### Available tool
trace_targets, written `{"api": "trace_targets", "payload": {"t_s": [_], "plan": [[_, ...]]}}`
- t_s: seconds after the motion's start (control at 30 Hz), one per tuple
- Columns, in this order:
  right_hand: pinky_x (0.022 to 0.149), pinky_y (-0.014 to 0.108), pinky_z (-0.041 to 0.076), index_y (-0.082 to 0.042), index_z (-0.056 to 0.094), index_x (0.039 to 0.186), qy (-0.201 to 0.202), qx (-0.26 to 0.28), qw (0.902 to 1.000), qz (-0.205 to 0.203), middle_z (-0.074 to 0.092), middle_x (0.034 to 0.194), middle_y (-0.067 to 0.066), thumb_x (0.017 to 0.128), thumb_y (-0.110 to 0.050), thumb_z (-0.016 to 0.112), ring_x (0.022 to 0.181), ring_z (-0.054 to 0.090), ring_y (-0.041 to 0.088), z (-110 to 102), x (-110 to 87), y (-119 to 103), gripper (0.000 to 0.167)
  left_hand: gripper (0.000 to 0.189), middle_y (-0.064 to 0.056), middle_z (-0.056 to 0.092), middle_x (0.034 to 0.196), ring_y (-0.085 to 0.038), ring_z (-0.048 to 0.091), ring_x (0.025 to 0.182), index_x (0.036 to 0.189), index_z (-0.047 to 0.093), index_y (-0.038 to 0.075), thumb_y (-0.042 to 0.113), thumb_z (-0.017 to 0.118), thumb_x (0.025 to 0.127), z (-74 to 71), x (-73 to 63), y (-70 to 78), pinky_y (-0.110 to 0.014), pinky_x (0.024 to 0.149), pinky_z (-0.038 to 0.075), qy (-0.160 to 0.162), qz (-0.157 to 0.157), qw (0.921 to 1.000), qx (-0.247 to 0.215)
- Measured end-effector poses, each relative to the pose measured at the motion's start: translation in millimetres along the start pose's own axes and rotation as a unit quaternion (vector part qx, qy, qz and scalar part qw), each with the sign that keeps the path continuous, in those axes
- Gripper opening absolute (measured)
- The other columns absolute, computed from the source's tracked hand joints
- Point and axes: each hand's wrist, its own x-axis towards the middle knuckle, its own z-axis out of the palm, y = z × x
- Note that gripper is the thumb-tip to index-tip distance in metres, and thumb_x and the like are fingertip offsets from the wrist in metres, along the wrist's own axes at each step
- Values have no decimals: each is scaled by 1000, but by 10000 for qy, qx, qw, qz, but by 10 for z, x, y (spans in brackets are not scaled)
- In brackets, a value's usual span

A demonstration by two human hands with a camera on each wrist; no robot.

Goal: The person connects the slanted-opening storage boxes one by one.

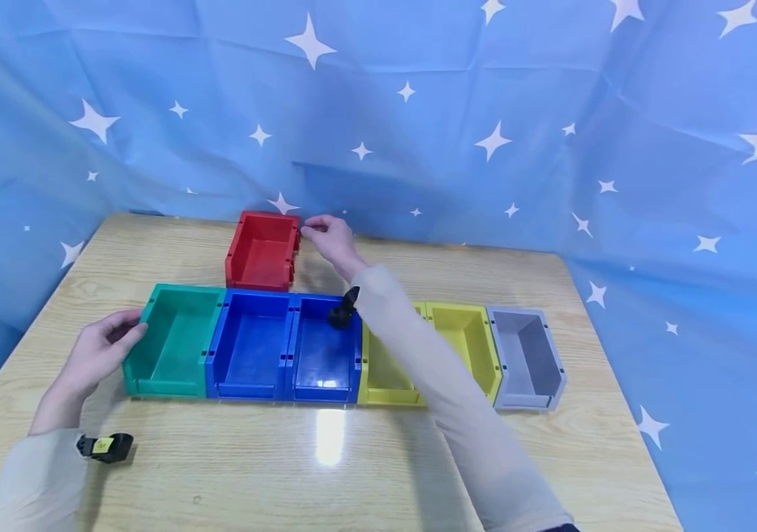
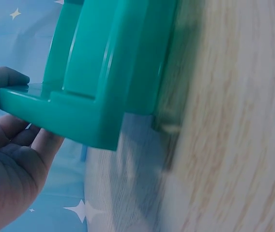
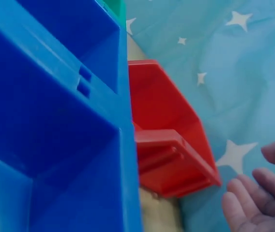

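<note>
My left hand [image 1: 100, 349] pinches the left wall of a green bin [image 1: 179, 340], the leftmost in a joined row. In the left wrist view the thumb lies on one side of that wall and the fingers on the other. A red bin [image 1: 264, 255] stands behind the row, near the green bin and the first blue bin [image 1: 252, 347]. Beside its far right corner is my right hand [image 1: 333, 240], fingers loosely bent and apart from the red bin [image 3: 169, 111] in the right wrist view, with nothing held.
Right of the first blue bin follow a second blue bin [image 1: 326, 355], two yellow bins [image 1: 461, 336] partly behind my right forearm, and a grey bin [image 1: 527, 355] at the end. A blue star-patterned cloth [image 1: 418, 111] hangs along the back of the wooden table [image 1: 252, 465].
</note>
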Motion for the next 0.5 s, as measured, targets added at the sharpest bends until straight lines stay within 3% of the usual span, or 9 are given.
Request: {"api": "trace_targets", "payload": {"t_s": [0.07, 0.3, 0.5], "plan": [[74, 28, 50, -9, 65, 112, 47, 32, 9999, 133, 64, 103, 1, 91, -21, 62, 91, 58, 16, 76, 46, 36, 24, 64, 7, 55, 101, 12, 48, 85, 122, 53, -7, 50, 48, 93, 0, -13, 56, -4, 68, 41, 26, 7, 10000, 55], [80, 30, 50, -7, 65, 108, 223, 333, 9967, 710, 65, 98, 4, 91, -18, 62, 91, 59, 21, 250, 76, 10, 20, 41, -21, 57, 106, 15, 45, 82, 121, 51, -15, 18, 51, 97, -44, -93, 447, -3, 67, 40, -52, -64, 10000, -19], [83, 32, 49, -8, 65, 107, 454, 428, 9916, 1137, 64, 98, 4, 88, -18, 66, 88, 58, 19, 381, 127, 28, 21, 41, -27, 54, 110, 17, 43, 82, 122, 49, -16, 17, 48, 98, -69, -110, 529, -4, 67, 40, -159, -66, 9998, 127]]}}
